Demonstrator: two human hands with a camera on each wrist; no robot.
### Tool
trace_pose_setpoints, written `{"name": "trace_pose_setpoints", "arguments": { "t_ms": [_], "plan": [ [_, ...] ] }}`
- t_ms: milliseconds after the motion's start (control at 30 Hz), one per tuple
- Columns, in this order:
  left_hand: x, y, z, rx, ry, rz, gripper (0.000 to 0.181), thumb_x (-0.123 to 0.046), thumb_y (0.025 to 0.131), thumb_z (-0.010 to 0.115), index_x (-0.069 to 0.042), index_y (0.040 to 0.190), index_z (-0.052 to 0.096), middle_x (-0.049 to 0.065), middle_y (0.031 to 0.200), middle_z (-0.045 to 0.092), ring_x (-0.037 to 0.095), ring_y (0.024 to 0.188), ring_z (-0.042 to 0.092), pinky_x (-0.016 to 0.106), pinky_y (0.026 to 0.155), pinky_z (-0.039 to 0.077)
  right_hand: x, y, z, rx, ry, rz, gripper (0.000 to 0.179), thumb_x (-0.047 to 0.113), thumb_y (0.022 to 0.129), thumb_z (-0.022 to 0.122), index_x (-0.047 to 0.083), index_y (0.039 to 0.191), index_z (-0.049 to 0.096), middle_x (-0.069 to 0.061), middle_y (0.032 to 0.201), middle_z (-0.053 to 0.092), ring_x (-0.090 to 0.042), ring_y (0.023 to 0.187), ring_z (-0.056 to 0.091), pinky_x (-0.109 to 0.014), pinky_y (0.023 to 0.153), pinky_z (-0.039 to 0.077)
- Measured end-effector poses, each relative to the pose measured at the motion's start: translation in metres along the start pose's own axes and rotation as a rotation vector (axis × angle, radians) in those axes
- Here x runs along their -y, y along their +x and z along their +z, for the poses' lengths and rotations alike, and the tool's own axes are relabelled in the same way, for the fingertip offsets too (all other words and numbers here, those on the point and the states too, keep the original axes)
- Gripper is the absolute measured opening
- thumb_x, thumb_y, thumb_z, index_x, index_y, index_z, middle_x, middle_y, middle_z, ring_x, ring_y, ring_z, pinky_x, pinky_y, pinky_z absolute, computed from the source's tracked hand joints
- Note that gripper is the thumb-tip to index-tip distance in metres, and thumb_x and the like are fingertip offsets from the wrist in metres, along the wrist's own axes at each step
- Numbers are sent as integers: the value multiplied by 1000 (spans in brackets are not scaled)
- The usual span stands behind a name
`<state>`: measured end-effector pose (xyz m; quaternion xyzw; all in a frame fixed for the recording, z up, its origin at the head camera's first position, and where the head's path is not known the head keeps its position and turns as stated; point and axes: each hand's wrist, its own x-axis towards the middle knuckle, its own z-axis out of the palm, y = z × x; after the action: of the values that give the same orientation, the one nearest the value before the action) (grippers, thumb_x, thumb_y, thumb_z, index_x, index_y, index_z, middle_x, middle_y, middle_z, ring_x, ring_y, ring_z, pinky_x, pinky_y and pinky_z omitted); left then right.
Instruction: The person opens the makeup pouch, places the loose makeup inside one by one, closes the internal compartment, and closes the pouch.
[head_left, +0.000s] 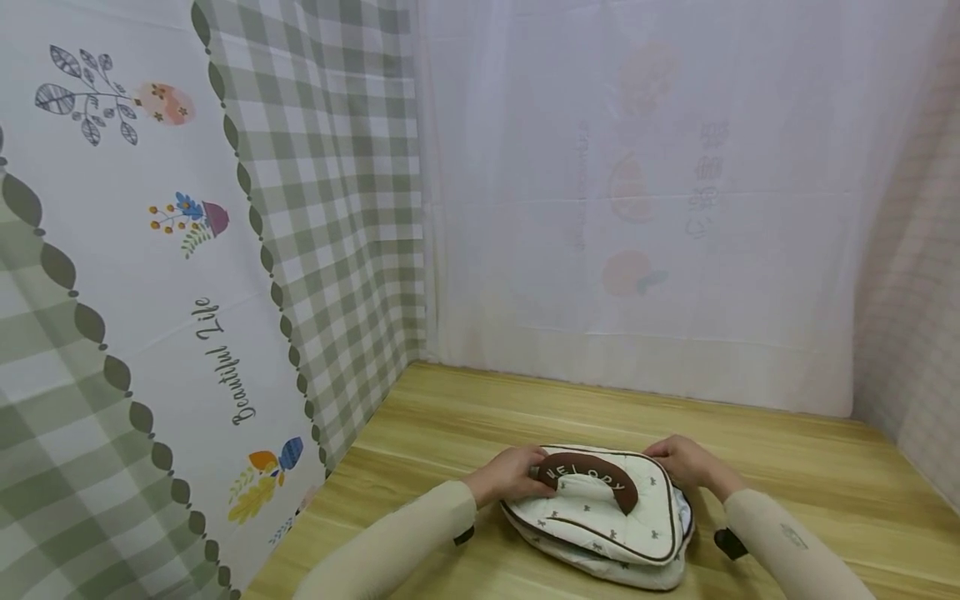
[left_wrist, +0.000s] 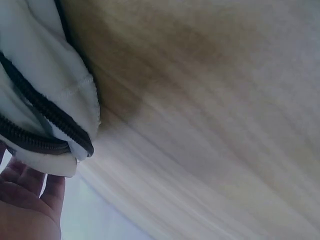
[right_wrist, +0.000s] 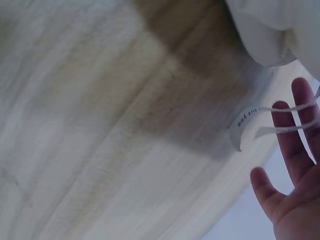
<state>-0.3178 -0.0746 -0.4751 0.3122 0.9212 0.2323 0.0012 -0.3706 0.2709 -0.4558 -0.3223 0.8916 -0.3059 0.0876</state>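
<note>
A cream zippered bag (head_left: 637, 533) with small dark bow prints and brown piping lies on the table. Its curved brown handle (head_left: 592, 471) carries white lettering. My left hand (head_left: 513, 473) grips the bag's back left edge beside the handle's end. In the left wrist view, its fingers bend under the fabric, near a dark zipper (left_wrist: 45, 107) whose two rows stand apart. At the back right corner, my right hand (head_left: 686, 462) pinches the bag's edge. The right wrist view shows its outer fingers spread, with a printed white ribbon (right_wrist: 295, 129) across them; the thumb is hidden.
The wood-grain table (head_left: 450, 417) extends around the bag. A green checked curtain (head_left: 337, 183) hangs at the left, and a pale white curtain (head_left: 525, 250) hangs along the back. More curtain (head_left: 915, 292) closes off the right side. Dark straps (head_left: 729, 543) sit at the wrists.
</note>
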Motion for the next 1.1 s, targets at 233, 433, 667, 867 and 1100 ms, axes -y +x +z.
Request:
{"name": "trace_pose_setpoints", "arguments": {
  "t_ms": [233,433,667,867,1100],
  "plan": [
    [-2,2,-2,54,38,-59,45,-37,83,82,-15,121,72,1,139,57,17,127,53,28,103,42,2,-3,2,-98,-245,-96,13,8,92,66,8,94,79,-2,91,71,-21,85,66,-41,74,53],
    [1,5,-2,64,-18,-48,32,-38,83,81,-24,110,75,-11,126,64,7,117,57,25,99,44,7,-6,5,-182,-332,-76,11,9,90,69,12,92,79,0,90,71,-25,86,67,-47,75,53],
    [-1,5,1,43,-107,-80,18,-33,80,84,-23,92,74,-17,90,69,-1,85,60,21,80,48,6,-14,8,-300,-499,-138,12,7,87,71,11,94,79,-1,91,71,-25,85,68,-46,72,54],
    [-6,2,1,30,-84,-100,20,-34,82,82,-22,96,73,-15,93,71,-1,83,60,21,78,48,5,-25,6,-372,-550,-174,10,8,84,75,14,90,79,2,89,70,-21,81,68,-42,69,54],
    [-8,0,1,20,-97,-112,22,-35,83,82,-23,99,74,-15,94,71,-1,83,60,21,79,48,3,-40,2,-421,-579,-216,7,11,82,77,16,87,78,4,87,70,-17,79,68,-39,67,53]
  ]
}}
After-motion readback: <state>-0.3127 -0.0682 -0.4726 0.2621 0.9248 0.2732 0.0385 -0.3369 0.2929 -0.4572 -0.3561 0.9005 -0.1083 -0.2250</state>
